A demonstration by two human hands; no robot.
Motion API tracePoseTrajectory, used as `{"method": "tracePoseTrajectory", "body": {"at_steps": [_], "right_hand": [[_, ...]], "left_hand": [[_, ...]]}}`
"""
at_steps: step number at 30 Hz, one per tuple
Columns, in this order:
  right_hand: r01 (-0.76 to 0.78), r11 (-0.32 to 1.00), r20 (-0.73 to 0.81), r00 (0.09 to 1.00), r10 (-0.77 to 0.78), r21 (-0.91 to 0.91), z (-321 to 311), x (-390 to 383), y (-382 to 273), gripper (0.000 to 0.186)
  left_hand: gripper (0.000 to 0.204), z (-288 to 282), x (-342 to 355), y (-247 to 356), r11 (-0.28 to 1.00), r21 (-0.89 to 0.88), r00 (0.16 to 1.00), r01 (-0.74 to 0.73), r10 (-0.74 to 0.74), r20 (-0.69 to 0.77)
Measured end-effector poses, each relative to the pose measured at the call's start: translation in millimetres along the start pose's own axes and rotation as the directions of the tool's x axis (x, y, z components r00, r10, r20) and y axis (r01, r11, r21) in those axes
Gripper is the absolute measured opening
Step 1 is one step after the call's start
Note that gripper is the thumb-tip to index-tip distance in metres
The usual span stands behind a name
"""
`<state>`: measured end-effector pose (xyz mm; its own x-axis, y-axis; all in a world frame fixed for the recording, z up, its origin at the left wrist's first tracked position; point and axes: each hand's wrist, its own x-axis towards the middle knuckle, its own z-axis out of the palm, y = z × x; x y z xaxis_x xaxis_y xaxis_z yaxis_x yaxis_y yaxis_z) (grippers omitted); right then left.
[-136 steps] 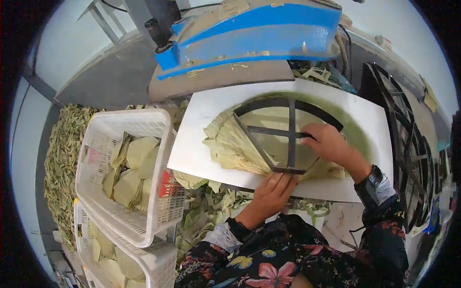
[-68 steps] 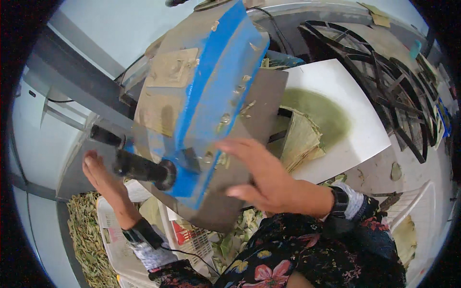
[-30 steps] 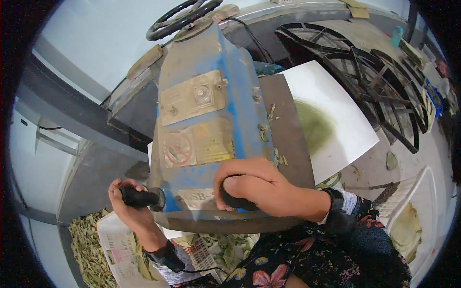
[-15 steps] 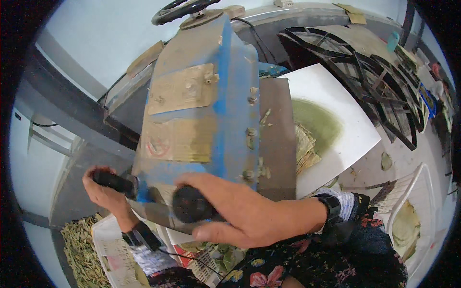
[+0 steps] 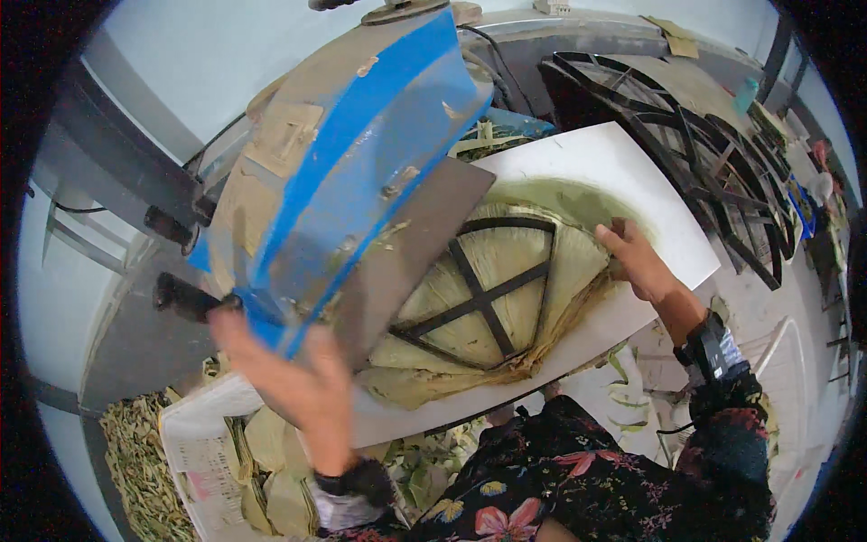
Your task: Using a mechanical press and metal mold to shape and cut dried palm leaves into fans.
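A blue press machine head (image 5: 361, 154) with two black grips stands turned to the left. My left hand (image 5: 302, 388), blurred, is by its lower edge near the front black grip (image 5: 185, 298), fingers spread and holding nothing. On the white board (image 5: 587, 163) lies a stack of flattened dried leaves (image 5: 578, 253). A black fan-shaped metal frame (image 5: 479, 289) with crossing bars rests on the stack, partly hidden at its left by the machine's brown plate (image 5: 406, 244). My right hand (image 5: 641, 262) has its fingers curled on the stack's right edge.
A white crate (image 5: 203, 443) with cut leaf bundles stands at the lower left, beside a heap of leaf scraps (image 5: 135, 461). More black metal frames (image 5: 695, 154) lie at the upper right. Another white crate (image 5: 795, 388) is at the lower right.
The machine head has swung left, uncovering the frame and the leaves. Both hands have left the black grips; the right one has moved right to the stack's edge.
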<state>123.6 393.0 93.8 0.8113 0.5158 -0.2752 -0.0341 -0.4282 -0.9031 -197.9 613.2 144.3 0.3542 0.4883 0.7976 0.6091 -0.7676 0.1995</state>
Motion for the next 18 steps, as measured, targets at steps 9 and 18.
{"method": "tracePoseTrajectory", "body": {"at_steps": [9,18], "right_hand": [[0.097,0.99,0.239,0.969,-0.07,-0.105,2.5,26.9,17.7,0.048],[-0.037,0.815,0.399,0.885,-0.242,0.578,6.5,-22.4,-32.0,0.044]], "left_hand": [[0.086,79.6,-78.6,131.0,0.768,-0.623,0.659,-0.148,0.546,0.517],[0.075,72.6,-70.4,127.4,0.742,-0.661,0.655,0.115,0.444,0.612]]}}
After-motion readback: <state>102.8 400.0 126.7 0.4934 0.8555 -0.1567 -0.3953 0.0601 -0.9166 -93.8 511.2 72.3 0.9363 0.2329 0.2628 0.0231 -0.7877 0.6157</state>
